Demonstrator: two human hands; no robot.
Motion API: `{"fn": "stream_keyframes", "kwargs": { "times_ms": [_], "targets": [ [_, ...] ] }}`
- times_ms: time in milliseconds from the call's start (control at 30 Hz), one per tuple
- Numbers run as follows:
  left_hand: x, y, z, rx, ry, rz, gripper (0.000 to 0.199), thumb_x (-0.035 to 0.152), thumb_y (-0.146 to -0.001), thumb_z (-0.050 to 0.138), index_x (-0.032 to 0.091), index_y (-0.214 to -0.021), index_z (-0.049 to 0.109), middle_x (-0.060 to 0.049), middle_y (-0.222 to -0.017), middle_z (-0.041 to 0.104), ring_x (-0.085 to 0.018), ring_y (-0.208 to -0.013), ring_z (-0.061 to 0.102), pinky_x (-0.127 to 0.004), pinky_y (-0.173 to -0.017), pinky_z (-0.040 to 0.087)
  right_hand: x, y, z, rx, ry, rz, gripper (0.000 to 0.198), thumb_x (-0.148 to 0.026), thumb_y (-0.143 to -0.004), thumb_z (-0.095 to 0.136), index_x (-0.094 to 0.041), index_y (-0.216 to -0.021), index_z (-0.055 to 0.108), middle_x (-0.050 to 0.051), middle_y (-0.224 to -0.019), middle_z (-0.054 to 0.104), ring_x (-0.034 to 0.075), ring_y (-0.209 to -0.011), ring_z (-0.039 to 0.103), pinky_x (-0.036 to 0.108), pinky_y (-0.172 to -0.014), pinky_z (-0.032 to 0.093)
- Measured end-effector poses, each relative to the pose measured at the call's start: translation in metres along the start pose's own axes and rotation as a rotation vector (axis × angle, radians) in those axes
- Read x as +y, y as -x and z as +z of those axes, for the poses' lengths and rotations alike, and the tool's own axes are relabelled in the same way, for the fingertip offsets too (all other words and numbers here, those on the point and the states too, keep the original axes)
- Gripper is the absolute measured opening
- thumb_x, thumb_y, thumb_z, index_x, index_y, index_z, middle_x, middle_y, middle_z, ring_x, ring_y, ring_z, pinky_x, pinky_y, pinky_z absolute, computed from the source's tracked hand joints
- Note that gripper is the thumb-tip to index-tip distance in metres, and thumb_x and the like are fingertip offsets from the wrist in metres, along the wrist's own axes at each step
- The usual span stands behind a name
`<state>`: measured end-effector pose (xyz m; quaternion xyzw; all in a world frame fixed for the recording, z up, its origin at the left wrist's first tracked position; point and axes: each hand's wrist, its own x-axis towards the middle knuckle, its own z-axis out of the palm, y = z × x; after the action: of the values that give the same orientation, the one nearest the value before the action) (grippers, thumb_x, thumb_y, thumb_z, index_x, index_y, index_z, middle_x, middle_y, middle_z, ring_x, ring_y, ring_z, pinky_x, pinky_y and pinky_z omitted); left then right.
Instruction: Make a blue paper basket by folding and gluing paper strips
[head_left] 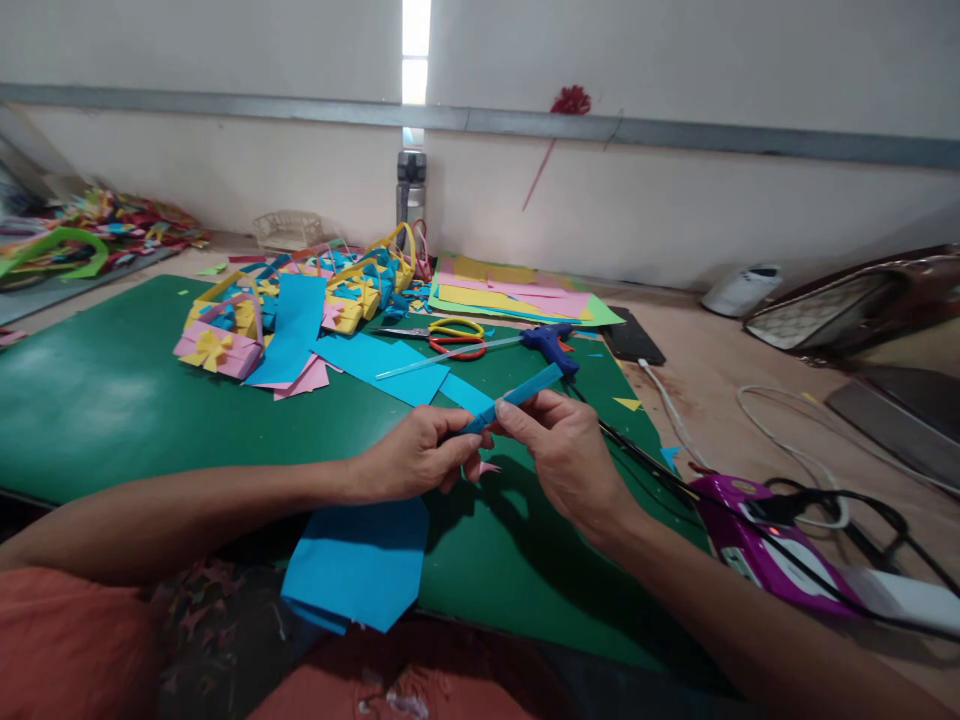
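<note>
On the green mat (112,400), left hand (409,455) and right hand (566,455) pinch a folded blue paper strip (514,398) above centre, where a tug could tear it, while the glue gun (551,343) at one o'clock could burn.

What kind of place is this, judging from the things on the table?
Probably a paper craft workplace. A green mat holds many finished paper baskets, coloured paper sheets, scissors and a glue gun. Both hands hold a blue paper strip.
</note>
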<state>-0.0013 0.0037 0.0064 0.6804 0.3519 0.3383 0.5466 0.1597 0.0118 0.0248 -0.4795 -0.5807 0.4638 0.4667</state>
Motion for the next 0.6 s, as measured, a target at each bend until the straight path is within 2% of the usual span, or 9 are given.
{"fn": "stream_keyframes", "kwargs": {
  "times_ms": [167, 433, 600],
  "targets": [
    [0.0018, 0.0001, 0.0001, -0.028, 0.021, -0.024, 0.021, 0.027, -0.086, 0.045, 0.012, -0.074, 0.054, 0.001, -0.060, 0.059, -0.002, -0.039, 0.046, -0.014, -0.039, 0.033, -0.0009, 0.0016, 0.0004, 0.016, 0.015, 0.002, 0.021, -0.035, -0.067, 0.069, -0.015, -0.065, 0.063, 0.000, -0.063, 0.064, 0.012, -0.058, 0.056, 0.025, -0.057, 0.044],
    [0.0019, -0.0001, -0.0028, -0.074, 0.050, -0.034, 0.021, 0.027, -0.087, 0.044, 0.012, -0.076, 0.054, 0.001, -0.061, 0.060, -0.002, -0.040, 0.045, -0.013, -0.040, 0.034, -0.0040, 0.0030, -0.0012, -0.115, -0.004, 0.025, 0.025, -0.039, -0.068, 0.069, -0.014, -0.075, 0.068, 0.000, -0.061, 0.063, 0.012, -0.061, 0.055, 0.025, -0.060, 0.044],
    [0.0024, -0.0004, -0.0028, -0.090, 0.042, -0.029, 0.021, 0.026, -0.087, 0.044, 0.012, -0.076, 0.054, 0.002, -0.060, 0.059, -0.002, -0.039, 0.044, -0.013, -0.040, 0.034, -0.0018, 0.0019, 0.0003, -0.132, -0.076, 0.068, 0.028, -0.041, -0.064, 0.072, -0.014, -0.073, 0.067, 0.000, -0.065, 0.063, 0.012, -0.062, 0.055, 0.024, -0.058, 0.044]
  ]
}}
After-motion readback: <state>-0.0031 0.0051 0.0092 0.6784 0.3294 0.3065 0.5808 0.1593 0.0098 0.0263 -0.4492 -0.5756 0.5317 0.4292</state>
